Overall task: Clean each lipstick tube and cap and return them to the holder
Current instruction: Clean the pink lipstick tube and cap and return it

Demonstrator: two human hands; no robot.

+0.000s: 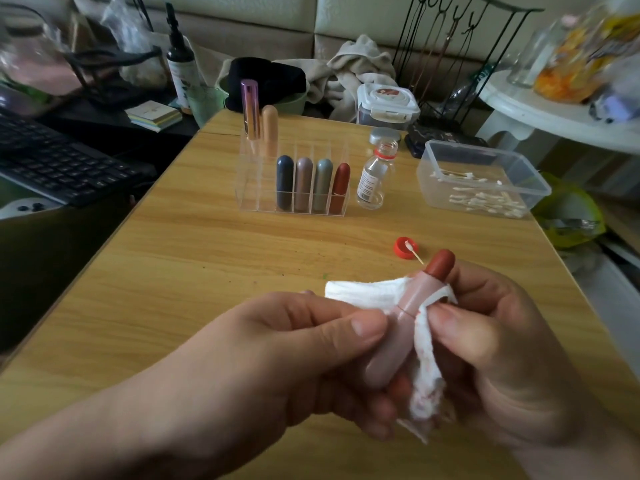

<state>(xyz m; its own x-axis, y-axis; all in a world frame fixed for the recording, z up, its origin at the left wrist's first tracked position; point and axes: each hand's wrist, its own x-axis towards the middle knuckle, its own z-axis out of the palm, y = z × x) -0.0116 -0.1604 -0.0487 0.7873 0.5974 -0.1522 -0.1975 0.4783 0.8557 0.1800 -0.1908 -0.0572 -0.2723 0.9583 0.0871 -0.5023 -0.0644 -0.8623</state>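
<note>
Half the lipstick tube (403,301) protrudes above left grip (304,362).

A light wooden table (156,271) with plain grain fills the centre and lower frame under soft, even light. Behind it, along the top edge, runs a pale cushioned sofa back (346,15). At upper right stands a white round side table (519,109), with a black wire rack (446,46) rising just left of it. At left, a lower dark desk (173,133) carries a black keyboard (52,161). A crumpled beige cloth (360,64) lies at top centre.
</note>
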